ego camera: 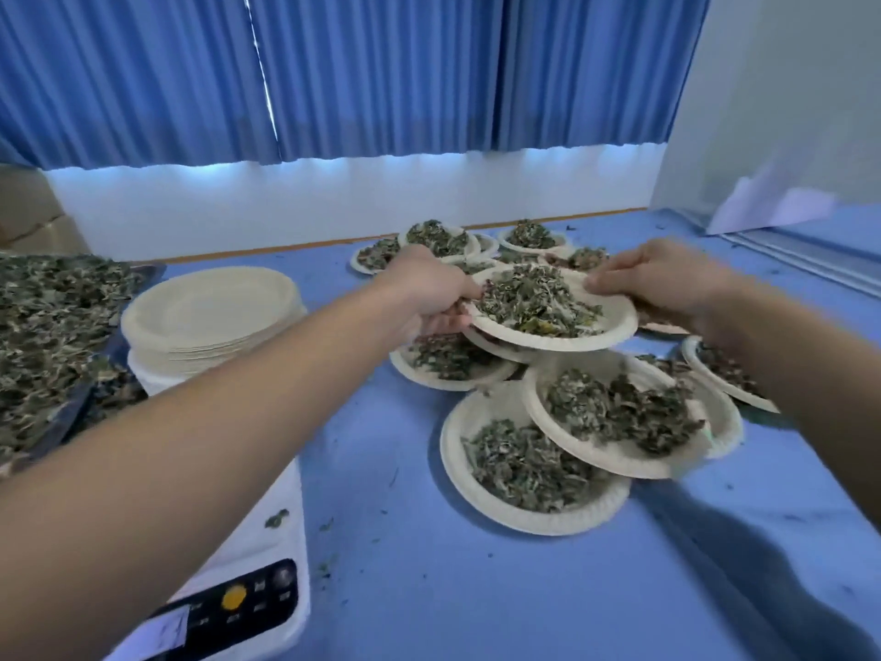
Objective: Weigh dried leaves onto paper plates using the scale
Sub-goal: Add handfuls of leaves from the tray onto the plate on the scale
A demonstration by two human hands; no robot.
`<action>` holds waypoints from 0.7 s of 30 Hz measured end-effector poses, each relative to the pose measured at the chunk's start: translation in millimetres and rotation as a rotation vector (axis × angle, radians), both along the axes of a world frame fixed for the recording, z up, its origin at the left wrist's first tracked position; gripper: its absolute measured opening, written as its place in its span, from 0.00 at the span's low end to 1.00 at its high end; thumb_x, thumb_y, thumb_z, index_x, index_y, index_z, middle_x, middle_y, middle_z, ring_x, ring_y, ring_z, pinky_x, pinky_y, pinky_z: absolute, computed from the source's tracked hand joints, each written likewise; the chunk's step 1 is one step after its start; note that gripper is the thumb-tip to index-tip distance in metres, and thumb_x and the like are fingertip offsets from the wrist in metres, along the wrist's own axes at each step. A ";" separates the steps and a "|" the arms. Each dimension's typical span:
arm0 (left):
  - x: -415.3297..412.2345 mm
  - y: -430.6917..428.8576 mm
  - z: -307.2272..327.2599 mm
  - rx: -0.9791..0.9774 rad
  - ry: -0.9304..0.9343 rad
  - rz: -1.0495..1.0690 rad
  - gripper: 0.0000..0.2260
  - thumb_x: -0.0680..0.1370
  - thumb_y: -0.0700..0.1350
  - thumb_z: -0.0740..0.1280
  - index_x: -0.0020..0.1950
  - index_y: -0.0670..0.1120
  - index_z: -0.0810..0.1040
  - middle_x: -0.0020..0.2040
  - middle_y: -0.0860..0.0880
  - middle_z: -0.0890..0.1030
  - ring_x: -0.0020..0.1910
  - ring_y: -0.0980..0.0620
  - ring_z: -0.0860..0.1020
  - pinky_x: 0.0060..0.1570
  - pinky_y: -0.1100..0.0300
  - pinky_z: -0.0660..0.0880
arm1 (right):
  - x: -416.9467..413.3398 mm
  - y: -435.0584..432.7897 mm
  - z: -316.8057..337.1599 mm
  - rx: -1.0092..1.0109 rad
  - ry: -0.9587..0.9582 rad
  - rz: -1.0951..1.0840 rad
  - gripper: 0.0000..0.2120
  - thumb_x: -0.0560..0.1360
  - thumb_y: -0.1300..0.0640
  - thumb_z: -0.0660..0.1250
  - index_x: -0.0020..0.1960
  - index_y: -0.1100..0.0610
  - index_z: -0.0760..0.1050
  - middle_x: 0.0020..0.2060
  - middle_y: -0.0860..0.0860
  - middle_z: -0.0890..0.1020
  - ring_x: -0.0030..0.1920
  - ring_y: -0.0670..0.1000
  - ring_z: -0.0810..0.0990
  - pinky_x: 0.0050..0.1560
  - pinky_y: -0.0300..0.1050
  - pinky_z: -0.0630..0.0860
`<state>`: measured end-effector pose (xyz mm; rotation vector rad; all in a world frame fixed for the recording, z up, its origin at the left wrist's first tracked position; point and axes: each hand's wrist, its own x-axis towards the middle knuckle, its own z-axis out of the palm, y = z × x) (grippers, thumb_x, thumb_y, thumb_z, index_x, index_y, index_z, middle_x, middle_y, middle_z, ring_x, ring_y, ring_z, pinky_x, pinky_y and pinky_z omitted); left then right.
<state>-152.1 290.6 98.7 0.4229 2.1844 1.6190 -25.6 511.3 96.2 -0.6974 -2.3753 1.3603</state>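
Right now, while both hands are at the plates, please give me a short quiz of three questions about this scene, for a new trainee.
1. True or false: the left hand and the right hand both hold the filled plate by its rim, above other filled plates.
2. The stack of empty plates is: A, left of the filled plate; B, right of it; C, beyond it, against the wall.
3. Fill in: the round button on the scale is ____.
Key: 1 true; 2 A; 3 yellow.
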 end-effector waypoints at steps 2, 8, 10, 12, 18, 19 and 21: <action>0.8 32.6 -1.5 -0.014 0.009 -0.024 0.07 0.75 0.36 0.75 0.44 0.37 0.78 0.29 0.44 0.77 0.18 0.53 0.74 0.20 0.64 0.73 | 10.5 26.3 -2.8 -0.039 -0.001 -0.068 0.09 0.75 0.60 0.75 0.52 0.65 0.84 0.36 0.59 0.80 0.30 0.52 0.72 0.29 0.40 0.71; -15.3 98.4 -10.7 0.000 -0.026 -0.080 0.17 0.74 0.35 0.75 0.60 0.33 0.76 0.39 0.43 0.81 0.24 0.54 0.77 0.25 0.64 0.76 | 7.3 84.2 -10.9 -0.085 -0.010 -0.237 0.13 0.72 0.65 0.77 0.52 0.73 0.81 0.36 0.62 0.80 0.28 0.54 0.75 0.28 0.42 0.75; -28.0 112.5 -12.9 0.025 -0.028 -0.085 0.16 0.75 0.33 0.74 0.61 0.34 0.76 0.41 0.43 0.82 0.26 0.54 0.79 0.28 0.63 0.78 | -9.0 96.5 -10.7 -0.086 -0.026 -0.286 0.12 0.72 0.65 0.77 0.50 0.72 0.81 0.27 0.58 0.78 0.20 0.50 0.73 0.23 0.38 0.74; -45.1 124.6 -10.3 0.025 0.007 -0.081 0.10 0.76 0.32 0.72 0.57 0.34 0.78 0.39 0.43 0.82 0.25 0.53 0.79 0.28 0.62 0.79 | -33.8 106.7 -8.5 -0.092 -0.041 -0.313 0.10 0.72 0.64 0.78 0.49 0.69 0.81 0.21 0.55 0.76 0.17 0.49 0.72 0.21 0.37 0.72; -129.8 164.3 7.8 0.066 0.055 0.012 0.18 0.74 0.28 0.72 0.63 0.32 0.75 0.40 0.42 0.79 0.23 0.52 0.78 0.31 0.61 0.81 | -136.6 139.1 3.3 -0.077 -0.026 -0.330 0.15 0.74 0.66 0.76 0.34 0.61 0.72 0.24 0.56 0.75 0.17 0.49 0.74 0.22 0.38 0.76; -145.8 171.4 10.3 0.080 0.056 0.028 0.18 0.75 0.28 0.71 0.63 0.32 0.75 0.39 0.43 0.79 0.24 0.52 0.79 0.32 0.61 0.82 | -154.5 144.4 5.7 -0.057 -0.018 -0.334 0.16 0.75 0.66 0.75 0.33 0.61 0.72 0.21 0.56 0.75 0.18 0.50 0.75 0.25 0.40 0.79; -176.0 185.7 12.6 0.081 0.051 0.037 0.15 0.76 0.30 0.71 0.62 0.33 0.75 0.43 0.43 0.78 0.31 0.52 0.80 0.40 0.58 0.84 | -190.0 157.3 8.9 -0.040 -0.002 -0.353 0.17 0.75 0.65 0.75 0.32 0.61 0.72 0.18 0.54 0.75 0.20 0.51 0.77 0.29 0.43 0.82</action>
